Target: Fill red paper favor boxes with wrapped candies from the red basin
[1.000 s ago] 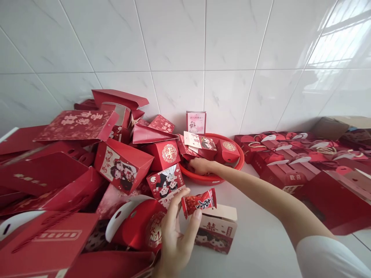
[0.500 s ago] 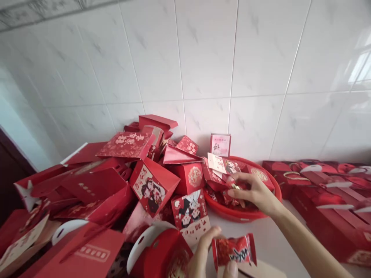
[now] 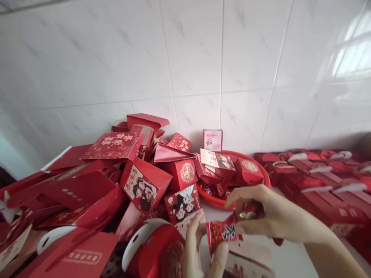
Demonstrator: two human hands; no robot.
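Note:
My left hand (image 3: pixel 199 251) holds a red wrapped packet (image 3: pixel 222 233) with dark lettering between thumb and fingers at the bottom centre. Close to its right side is my right hand (image 3: pixel 261 216), its fingers curled round small wrapped candies (image 3: pixel 251 210), partly hidden in the palm. Behind both hands stands a red plastic basket (image 3: pixel 266 175) with red boxes and small packets in it. Under the hands lies a beige and red box or bag (image 3: pixel 249 258), partly covered.
Red gift boxes (image 3: pixel 146 185) are heaped on the left. Rows of red bags (image 3: pixel 315 193) stand on the right. A small pink card box (image 3: pixel 212 140) is by the tiled wall (image 3: pixel 197 58) behind the basket.
My right hand has moved from the basket down toward my left hand, with candies in it. The view has shifted slightly to the right.

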